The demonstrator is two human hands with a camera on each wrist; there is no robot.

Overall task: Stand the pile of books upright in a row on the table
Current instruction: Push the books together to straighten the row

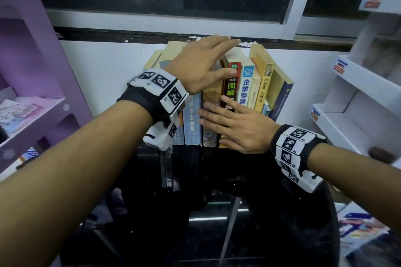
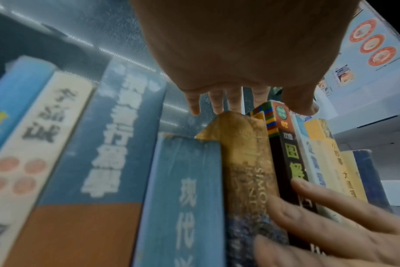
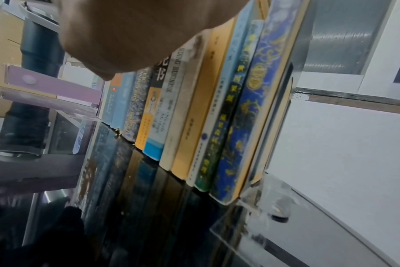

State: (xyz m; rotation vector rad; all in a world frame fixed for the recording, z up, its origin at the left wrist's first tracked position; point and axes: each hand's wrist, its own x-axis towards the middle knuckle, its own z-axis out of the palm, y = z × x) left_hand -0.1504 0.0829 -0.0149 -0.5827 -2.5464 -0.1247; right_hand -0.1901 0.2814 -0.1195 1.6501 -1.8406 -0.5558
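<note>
Currently books (image 1: 217,97) stand upright, backs near the wall (image 1: 97,65). Left hand (image 1: 201,65) flat across tops, right hand (image 1: 236,128) flat against spines, both with fingers straight. Purple shelf (image 1: 32,71) left, white rack (image 1: 364,93) right; glossy bench (image 1: 217,234) open in front.

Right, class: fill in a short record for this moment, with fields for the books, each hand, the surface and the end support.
books: row of books upright, spines facing the person
left hand: left hand flat over the top edges
right hand: right hand fingers straight against the lower spines
surface: black glossy table
end support: clear bookend at the row's right end
</note>
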